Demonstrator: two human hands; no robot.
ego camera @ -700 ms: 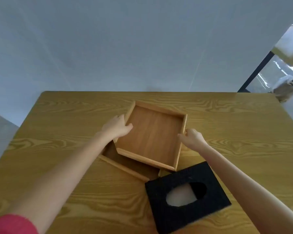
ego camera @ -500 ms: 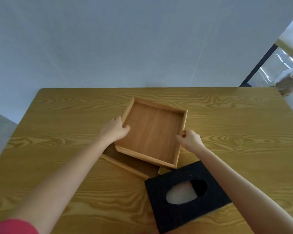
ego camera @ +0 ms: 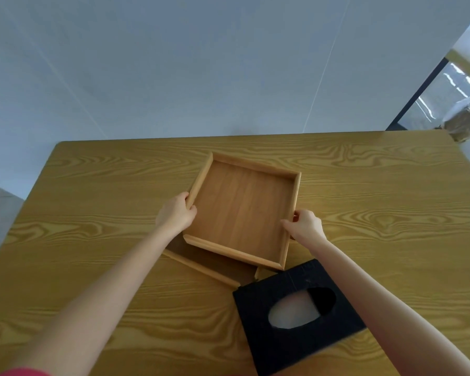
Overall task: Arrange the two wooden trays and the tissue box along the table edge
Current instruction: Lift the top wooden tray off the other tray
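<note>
A square wooden tray (ego camera: 239,207) is held above the middle of the table, tilted slightly. My left hand (ego camera: 175,214) grips its left rim and my right hand (ego camera: 305,225) grips its right rim. Under it lies a second wooden tray (ego camera: 201,265), mostly hidden, with only its near-left rim and a strip of its floor showing. A black tissue box (ego camera: 266,346) with an oval opening sits at the near right, just touching the lower tray's corner.
The wooden table (ego camera: 92,213) has its far edge against a pale wall (ego camera: 228,63). At the far right, past the table's corner, stand a dark frame post (ego camera: 415,96) and a bag (ego camera: 467,118).
Both hands have lifted the upper tray and carried it a little farther from me, exposing more of the lower tray. The tissue box has not moved.
</note>
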